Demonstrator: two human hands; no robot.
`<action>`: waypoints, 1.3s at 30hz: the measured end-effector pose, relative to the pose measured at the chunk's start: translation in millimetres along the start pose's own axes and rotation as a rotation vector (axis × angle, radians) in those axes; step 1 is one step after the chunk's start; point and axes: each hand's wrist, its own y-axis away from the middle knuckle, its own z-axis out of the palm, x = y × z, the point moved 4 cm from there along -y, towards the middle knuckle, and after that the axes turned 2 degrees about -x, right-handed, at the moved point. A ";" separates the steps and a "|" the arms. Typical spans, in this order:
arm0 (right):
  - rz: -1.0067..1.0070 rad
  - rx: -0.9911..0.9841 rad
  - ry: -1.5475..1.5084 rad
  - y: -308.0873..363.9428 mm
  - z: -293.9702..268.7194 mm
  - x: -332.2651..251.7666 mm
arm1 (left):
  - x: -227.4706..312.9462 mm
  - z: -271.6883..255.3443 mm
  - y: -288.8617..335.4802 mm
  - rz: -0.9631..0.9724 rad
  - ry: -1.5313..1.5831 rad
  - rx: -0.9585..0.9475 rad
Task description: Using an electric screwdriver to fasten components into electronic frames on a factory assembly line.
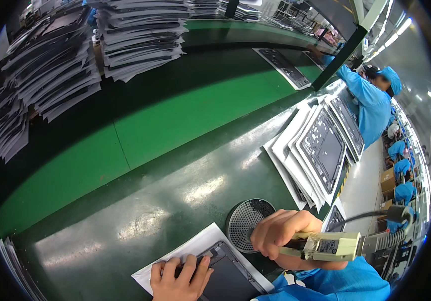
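My left hand [179, 279] lies with its fingers spread on a dark flat panel [225, 273], like a tablet casing. The panel rests on a white sheet [206, 237] at the bench's near edge. My right hand [281, 236] is closed round a cream-coloured corded hand tool [333, 246] with a label on its side. The tool's working end is hidden by my fingers. Just left of that hand sits a round black dish [239, 232] with a grid of small holes; dark bits lie at its far side.
The green bench [175, 200] runs diagonally. Stacked panels with white sheets [320, 150] stand at its right; another panel [283, 67] lies farther off. Tall sheet stacks [140, 37] rise far left. A dark post [338, 57] and a person in blue [366, 100] are at the right.
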 end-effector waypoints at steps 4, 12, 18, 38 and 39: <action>-0.023 -0.003 0.033 6.1 -3.5 4.7 | -2.8 1.8 1.1 0.031 0.066 0.073; 0.011 0.020 0.024 10.4 -6.0 15.9 | -4.3 1.4 -0.8 0.024 0.090 0.082; 0.005 0.021 0.056 11.7 -5.5 24.7 | -4.2 0.4 -1.2 0.017 0.088 0.080; 0.195 -0.102 -0.026 11.1 13.5 -10.1 | -3.7 3.3 2.7 0.011 0.100 0.102; 0.247 -0.111 -0.003 13.4 19.8 -12.8 | -3.3 4.2 4.0 0.005 0.097 0.098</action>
